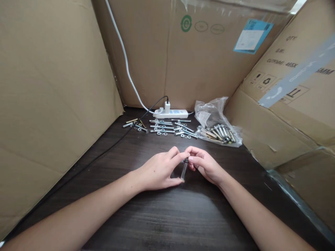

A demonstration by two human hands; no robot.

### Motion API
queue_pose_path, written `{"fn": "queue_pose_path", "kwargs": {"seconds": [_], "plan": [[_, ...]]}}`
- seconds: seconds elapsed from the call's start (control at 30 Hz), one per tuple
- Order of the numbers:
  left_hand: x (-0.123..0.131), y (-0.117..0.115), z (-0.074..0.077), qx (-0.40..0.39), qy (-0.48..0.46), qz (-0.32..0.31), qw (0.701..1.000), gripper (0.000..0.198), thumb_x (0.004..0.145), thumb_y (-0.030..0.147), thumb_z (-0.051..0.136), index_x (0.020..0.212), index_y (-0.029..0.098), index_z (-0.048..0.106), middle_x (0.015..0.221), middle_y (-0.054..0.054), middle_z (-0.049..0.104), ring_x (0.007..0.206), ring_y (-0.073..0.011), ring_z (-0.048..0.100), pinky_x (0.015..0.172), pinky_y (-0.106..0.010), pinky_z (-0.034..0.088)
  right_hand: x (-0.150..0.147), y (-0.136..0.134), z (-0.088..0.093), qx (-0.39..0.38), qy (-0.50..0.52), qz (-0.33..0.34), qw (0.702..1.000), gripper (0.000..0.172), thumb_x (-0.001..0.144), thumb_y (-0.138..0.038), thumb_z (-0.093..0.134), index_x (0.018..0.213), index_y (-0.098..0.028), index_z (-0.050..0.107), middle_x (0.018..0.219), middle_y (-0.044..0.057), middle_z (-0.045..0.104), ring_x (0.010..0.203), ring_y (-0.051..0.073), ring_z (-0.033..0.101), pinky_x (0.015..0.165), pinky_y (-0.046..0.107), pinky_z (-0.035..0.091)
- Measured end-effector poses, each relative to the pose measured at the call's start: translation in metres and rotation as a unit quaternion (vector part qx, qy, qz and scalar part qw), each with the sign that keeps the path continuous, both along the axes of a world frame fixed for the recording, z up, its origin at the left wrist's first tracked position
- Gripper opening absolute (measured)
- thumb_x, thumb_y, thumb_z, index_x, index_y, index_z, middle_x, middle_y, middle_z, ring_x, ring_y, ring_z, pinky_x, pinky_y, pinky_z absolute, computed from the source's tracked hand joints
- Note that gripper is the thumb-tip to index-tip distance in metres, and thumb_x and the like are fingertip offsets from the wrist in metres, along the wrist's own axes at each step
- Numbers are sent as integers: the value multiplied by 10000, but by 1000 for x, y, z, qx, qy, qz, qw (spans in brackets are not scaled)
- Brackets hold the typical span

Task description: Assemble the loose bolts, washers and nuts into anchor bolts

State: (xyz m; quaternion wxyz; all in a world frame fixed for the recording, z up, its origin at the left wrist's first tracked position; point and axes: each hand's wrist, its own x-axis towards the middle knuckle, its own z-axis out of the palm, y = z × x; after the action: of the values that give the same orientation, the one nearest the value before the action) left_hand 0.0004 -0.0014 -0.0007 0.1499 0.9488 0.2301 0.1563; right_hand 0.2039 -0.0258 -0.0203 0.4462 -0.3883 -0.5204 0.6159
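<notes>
Between the thumb and fingers of my left hand (pixel 163 169) is a silver expansion bolt (pixel 184 169), tilted, its lower end against the thumb tip. My right hand (pixel 204 163) is closed at the bolt's upper end, thumb and forefinger pinching near the dark nut and washer there. The right hand's other fingers are curled and partly hidden. Farther back on the dark table (pixel 157 216) lie several loose bolts (pixel 161 127) with nuts and washers (pixel 162 133) in rows. A clear plastic bag (pixel 209 111) holds more expansion bolts (pixel 221 133) at the back right.
A white power strip (pixel 172 113) with a plugged-in adapter (pixel 167 107) lies at the back. Its white cable (pixel 125 55) rises to the upper left, and a black cable (pixel 110 148) crosses the table's left side. Cardboard walls (pixel 146 52) enclose the left, back and right.
</notes>
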Motion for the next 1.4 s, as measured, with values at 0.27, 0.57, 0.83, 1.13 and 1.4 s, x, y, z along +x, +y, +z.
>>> {"fn": "queue_pose_path", "kwargs": {"seconds": [0.27, 0.57, 0.83, 1.13, 1.4], "plan": [[0, 0, 0, -11, -15, 10, 1000, 722, 770, 383, 678, 1359, 259, 279, 1107, -56, 498, 804, -185, 594, 702, -336, 498, -2, -2, 3, -55, 55, -8, 997, 121, 784, -281, 589, 839, -173, 576, 622, -30, 506, 519, 83, 444, 470, 202, 307], [0, 0, 0, -16, -19, 9, 1000, 769, 761, 372, 694, 1385, 272, 255, 1097, -52, 498, 784, -178, 593, 696, -335, 501, -1, -1, 4, -25, 26, -6, 999, 155, 771, -288, 644, 845, -153, 624, 565, -46, 464, 508, 80, 405, 497, 222, 317], [0, 0, 0, -13, -14, 7, 1000, 705, 776, 384, 679, 1346, 242, 290, 1105, -59, 502, 792, -183, 589, 696, -336, 503, -2, -2, 2, -37, 38, -9, 999, 168, 778, -315, 648, 815, -182, 552, 596, -45, 495, 509, 83, 418, 489, 212, 311], [-1, 0, 0, -21, -29, 2, 999, 740, 770, 374, 684, 1377, 270, 273, 1065, -48, 502, 771, -176, 591, 684, -332, 500, -1, -1, 5, -21, 21, -11, 999, 174, 759, -308, 659, 843, -157, 643, 561, -41, 475, 502, 89, 400, 503, 239, 317], [0, 0, -1, -16, -24, 3, 1000, 702, 773, 392, 678, 1345, 256, 294, 1078, -51, 501, 794, -181, 590, 692, -330, 497, -3, -2, 3, -34, 30, -11, 999, 210, 759, -343, 680, 827, -182, 562, 581, -50, 484, 503, 82, 414, 481, 212, 305]]}}
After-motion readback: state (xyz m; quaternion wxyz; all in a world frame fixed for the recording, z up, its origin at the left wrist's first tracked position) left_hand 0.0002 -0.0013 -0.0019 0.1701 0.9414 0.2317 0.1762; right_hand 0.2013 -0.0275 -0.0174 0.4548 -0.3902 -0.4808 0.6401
